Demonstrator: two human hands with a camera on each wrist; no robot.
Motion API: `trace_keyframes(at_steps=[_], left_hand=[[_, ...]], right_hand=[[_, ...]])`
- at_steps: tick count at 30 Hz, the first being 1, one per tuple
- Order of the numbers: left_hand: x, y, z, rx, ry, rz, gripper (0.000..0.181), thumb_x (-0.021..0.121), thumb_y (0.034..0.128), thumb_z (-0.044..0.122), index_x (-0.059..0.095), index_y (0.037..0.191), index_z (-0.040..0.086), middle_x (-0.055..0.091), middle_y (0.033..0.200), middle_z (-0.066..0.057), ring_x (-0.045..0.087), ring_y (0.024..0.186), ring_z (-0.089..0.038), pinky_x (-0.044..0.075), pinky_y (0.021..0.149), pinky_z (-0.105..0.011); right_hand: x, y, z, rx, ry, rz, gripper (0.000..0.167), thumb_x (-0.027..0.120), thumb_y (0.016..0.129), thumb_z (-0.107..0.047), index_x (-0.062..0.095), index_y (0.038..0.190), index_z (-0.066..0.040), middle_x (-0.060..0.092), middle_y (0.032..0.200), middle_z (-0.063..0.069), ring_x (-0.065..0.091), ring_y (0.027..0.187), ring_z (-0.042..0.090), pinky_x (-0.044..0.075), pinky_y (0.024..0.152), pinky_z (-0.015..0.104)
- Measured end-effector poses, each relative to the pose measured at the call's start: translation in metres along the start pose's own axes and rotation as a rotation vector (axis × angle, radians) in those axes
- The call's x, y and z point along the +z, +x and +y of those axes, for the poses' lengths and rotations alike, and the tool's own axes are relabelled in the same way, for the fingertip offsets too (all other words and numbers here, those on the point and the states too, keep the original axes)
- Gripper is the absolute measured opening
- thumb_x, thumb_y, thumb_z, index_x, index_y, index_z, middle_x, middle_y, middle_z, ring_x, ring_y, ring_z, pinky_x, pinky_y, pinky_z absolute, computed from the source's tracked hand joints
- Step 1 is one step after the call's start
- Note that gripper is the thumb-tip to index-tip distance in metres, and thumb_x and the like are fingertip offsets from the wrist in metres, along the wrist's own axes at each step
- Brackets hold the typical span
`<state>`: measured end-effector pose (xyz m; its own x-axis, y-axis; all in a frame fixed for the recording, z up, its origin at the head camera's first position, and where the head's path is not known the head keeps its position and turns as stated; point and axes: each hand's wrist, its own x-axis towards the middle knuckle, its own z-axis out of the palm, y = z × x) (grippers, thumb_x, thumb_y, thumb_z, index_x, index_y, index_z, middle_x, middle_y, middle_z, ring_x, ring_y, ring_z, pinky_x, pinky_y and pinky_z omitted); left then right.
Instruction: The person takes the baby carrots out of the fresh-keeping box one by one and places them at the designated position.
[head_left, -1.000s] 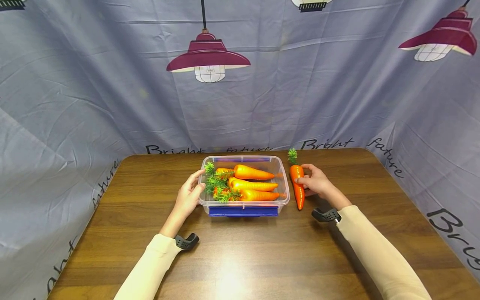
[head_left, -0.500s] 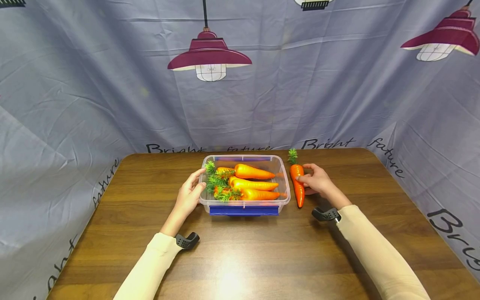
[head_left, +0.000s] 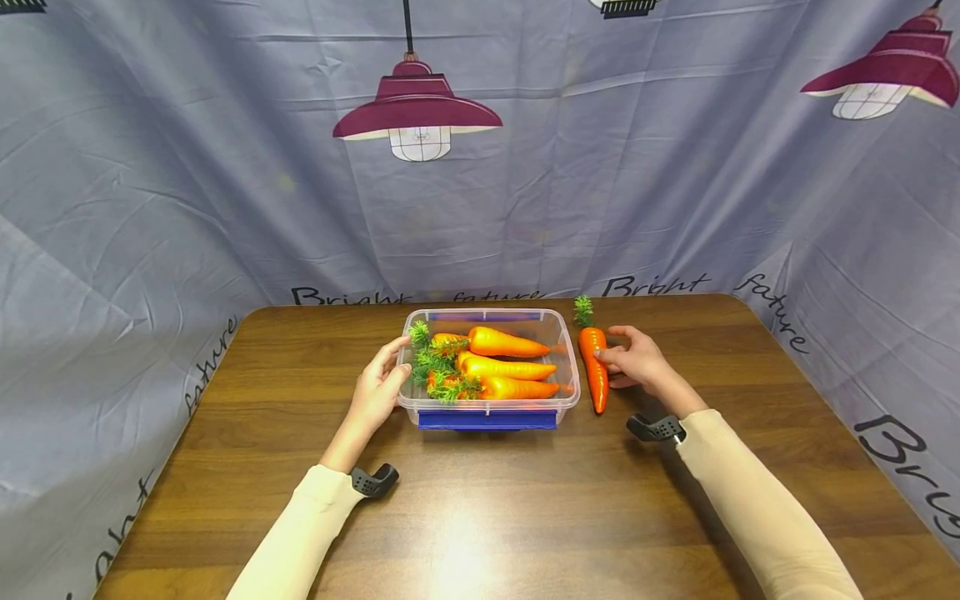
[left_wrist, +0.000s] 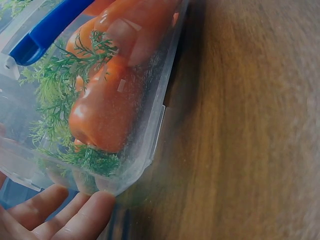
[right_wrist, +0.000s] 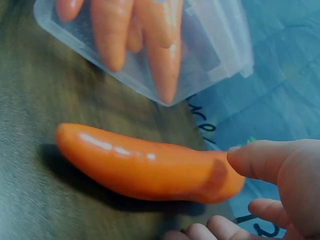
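A clear plastic container (head_left: 491,407) with blue clips stands on the table, holding several orange carrots (head_left: 513,369) with green tops. My left hand (head_left: 378,385) rests against its left end, and the left wrist view shows fingertips (left_wrist: 97,205) touching the outer wall. Right of the container a single carrot (head_left: 595,371) lies on the wood, its leafy top pointing to the back. Beside it is my right hand (head_left: 633,360). In the right wrist view the thumb (right_wrist: 255,156) is at the thick end of this carrot, while the other fingers are spread apart from it.
The brown wooden table (head_left: 480,500) reaches back to a grey-blue curtain (head_left: 600,208) printed with lamps and lettering. Black wrist straps (head_left: 373,482) sit on both forearms.
The right thumb and fingers have loosened and drawn slightly right, away from the single carrot. The left hand and the container stay in place.
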<state>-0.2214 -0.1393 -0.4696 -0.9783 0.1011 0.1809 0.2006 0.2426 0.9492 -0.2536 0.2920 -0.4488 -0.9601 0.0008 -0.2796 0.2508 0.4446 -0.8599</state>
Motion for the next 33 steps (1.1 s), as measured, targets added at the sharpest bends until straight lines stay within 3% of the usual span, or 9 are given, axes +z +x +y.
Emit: trace_keyframes(at_steps=[6,9,15,23,29,33], left_hand=[[-0.001,0.000,-0.002,-0.009,0.003,-0.007,0.047,0.051,0.1030,0.008,0.049,0.150,0.013,0.044,0.160,-0.018,0.039,0.150,-0.038,0.033,0.122,-0.054],[-0.001,-0.001,-0.001,-0.013,0.007,-0.006,0.047,0.051,0.1028,0.008,0.049,0.150,0.013,0.044,0.159,-0.018,0.040,0.149,-0.038,0.034,0.122,-0.054],[-0.002,-0.001,0.001,-0.009,0.014,-0.003,0.047,0.052,0.1022,0.006,0.050,0.149,0.011,0.045,0.159,-0.018,0.040,0.149,-0.039,0.034,0.122,-0.054],[-0.001,0.000,0.000,-0.006,0.021,-0.008,0.047,0.050,0.1029,0.008,0.049,0.150,0.010,0.042,0.160,-0.019,0.036,0.150,-0.040,0.031,0.123,-0.055],[0.000,-0.001,0.001,0.000,0.011,-0.007,0.047,0.050,0.1026,0.007,0.049,0.150,0.009,0.042,0.160,-0.019,0.036,0.151,-0.040,0.031,0.123,-0.055],[-0.001,-0.001,0.002,-0.005,0.007,-0.012,0.048,0.050,0.1024,0.008,0.048,0.150,0.009,0.043,0.159,-0.020,0.039,0.149,-0.039,0.034,0.122,-0.054]], right_hand=[[-0.013,0.001,-0.006,-0.050,-0.059,0.035,0.076,0.065,0.096,-0.017,0.024,0.157,0.003,0.057,0.130,0.032,0.061,0.087,0.018,0.064,0.071,0.038],[-0.018,-0.003,-0.023,-0.081,-0.087,0.056,0.076,0.066,0.096,-0.019,0.025,0.157,0.002,0.057,0.131,0.033,0.062,0.095,0.027,0.064,0.072,0.040],[-0.020,-0.005,-0.061,-0.158,-0.176,0.061,0.074,0.067,0.096,-0.024,0.030,0.157,-0.003,0.056,0.135,0.031,0.065,0.111,0.044,0.064,0.070,0.034],[0.002,-0.001,-0.097,-0.287,-0.281,0.017,0.066,0.069,0.096,-0.028,0.041,0.154,-0.011,0.058,0.139,0.025,0.069,0.104,0.040,0.062,0.083,0.051],[0.026,0.001,-0.114,-0.381,-0.386,-0.026,0.064,0.072,0.093,-0.030,0.046,0.150,-0.015,0.059,0.139,0.022,0.064,0.120,0.043,0.056,0.095,0.054],[0.043,0.001,-0.122,-0.393,-0.407,-0.069,0.063,0.073,0.093,-0.028,0.047,0.149,-0.016,0.059,0.139,0.020,0.063,0.122,0.040,0.054,0.098,0.055]])
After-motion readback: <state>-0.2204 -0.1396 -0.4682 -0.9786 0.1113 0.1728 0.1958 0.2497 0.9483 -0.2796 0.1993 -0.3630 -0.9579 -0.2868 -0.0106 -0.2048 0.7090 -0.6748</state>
